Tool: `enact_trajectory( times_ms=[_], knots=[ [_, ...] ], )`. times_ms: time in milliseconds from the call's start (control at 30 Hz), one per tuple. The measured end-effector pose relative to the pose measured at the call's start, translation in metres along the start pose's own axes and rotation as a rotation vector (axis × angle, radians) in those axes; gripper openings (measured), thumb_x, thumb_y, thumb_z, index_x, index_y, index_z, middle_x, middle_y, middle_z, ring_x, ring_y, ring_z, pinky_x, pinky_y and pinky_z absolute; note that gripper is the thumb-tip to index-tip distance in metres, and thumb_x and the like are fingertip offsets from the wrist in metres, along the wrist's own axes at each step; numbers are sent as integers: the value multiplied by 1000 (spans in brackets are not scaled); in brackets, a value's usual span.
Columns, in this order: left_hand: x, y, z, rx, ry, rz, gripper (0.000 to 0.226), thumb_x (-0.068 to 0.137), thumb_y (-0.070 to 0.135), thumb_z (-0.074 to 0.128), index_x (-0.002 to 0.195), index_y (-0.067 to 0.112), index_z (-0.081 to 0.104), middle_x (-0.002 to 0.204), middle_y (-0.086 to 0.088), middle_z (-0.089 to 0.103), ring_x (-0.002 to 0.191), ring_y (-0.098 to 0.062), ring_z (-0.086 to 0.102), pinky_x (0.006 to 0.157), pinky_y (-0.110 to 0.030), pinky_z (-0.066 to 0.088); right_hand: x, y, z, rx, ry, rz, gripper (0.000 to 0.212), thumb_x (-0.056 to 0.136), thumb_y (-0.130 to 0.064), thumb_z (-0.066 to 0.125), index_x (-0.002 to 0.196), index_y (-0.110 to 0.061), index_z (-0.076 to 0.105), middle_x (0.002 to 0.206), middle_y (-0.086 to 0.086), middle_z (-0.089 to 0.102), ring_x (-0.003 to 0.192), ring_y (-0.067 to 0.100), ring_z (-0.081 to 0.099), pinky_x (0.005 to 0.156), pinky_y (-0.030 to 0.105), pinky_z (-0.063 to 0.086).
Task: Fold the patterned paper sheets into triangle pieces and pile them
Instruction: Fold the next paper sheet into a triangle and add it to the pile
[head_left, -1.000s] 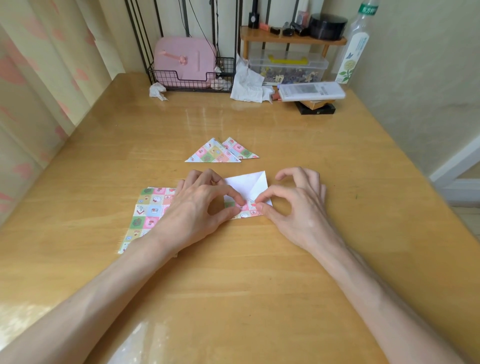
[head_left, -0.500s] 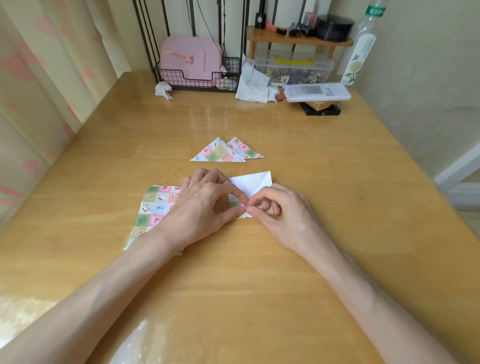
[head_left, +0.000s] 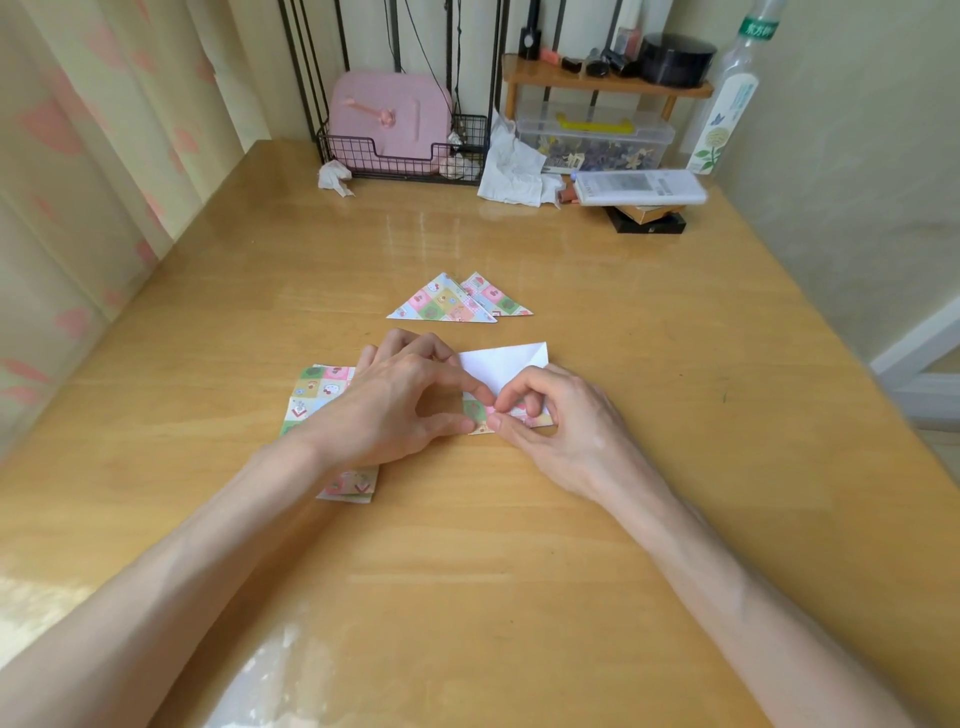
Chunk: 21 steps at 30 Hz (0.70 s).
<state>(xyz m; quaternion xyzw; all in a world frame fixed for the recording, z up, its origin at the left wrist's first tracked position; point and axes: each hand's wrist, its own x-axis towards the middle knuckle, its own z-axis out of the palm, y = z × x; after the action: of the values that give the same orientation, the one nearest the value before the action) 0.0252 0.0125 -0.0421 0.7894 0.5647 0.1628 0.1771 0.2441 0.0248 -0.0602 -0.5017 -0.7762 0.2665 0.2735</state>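
The half-folded paper sheet (head_left: 501, 366), white on its upturned back with a patterned strip turned up along its near edge, lay flat just above the centre of the frame on the glossy yellow wooden table (head_left: 467, 597). It was presumably kept down on the hard surface so the crease could be set straight. Both hands met on that patterned strip. The left hand (head_left: 395, 400) came in from the lower left, its thumb and forefinger curled into a ring whose tips nipped the strip's left part, most likely to pin the paper while the other hand worked. The right hand (head_left: 556, 421), from the lower right, pinched the same strip between thumb and forefinger, almost tip to tip with the left, its other fingers curled over the sheet's right end. The white corner stood clear beyond both hands, toward the upper right. Under the left wrist, left of centre, lay the stack of unfolded patterned square sheets (head_left: 317, 387); the hand hid whether it touched the working sheet, and it seemed placed there for easy reach. Just above the hands and apart from them sat the pile of two finished patterned paper triangles (head_left: 441, 304), one overlapping the other, out of the folding area.
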Motion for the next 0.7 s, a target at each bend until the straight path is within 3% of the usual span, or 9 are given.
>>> enact_trajectory(
  times_ms=[267, 500, 700],
  knots=[
    [1, -4, 0, -18, 10, 36, 49, 101, 20, 61, 110, 68, 52, 113, 19, 47, 114, -11, 33, 90, -31, 24, 0, -7, 3, -56, 22, 13, 19, 81, -41, 83, 88, -30, 70, 79, -10, 49, 71, 1, 50, 62, 15, 34],
    [1, -6, 2, -33, 32, 41, 59, 103, 12, 54, 106, 71, 49, 112, 19, 49, 114, -12, 34, 88, -33, 25, 2, -19, 6, -150, 13, 114, 35, 73, -58, 82, 85, -31, 64, 82, -18, 48, 82, 8, 55, 78, 30, 45],
    [2, -6, 3, -33, 26, 23, 79, 95, -4, 47, 104, 74, 48, 111, 20, 48, 113, -11, 33, 92, -35, 28, 10, -24, 5, -124, -56, 227, 37, 67, -59, 86, 74, -34, 60, 86, -19, 49, 78, -3, 51, 79, 29, 44]
  ],
)
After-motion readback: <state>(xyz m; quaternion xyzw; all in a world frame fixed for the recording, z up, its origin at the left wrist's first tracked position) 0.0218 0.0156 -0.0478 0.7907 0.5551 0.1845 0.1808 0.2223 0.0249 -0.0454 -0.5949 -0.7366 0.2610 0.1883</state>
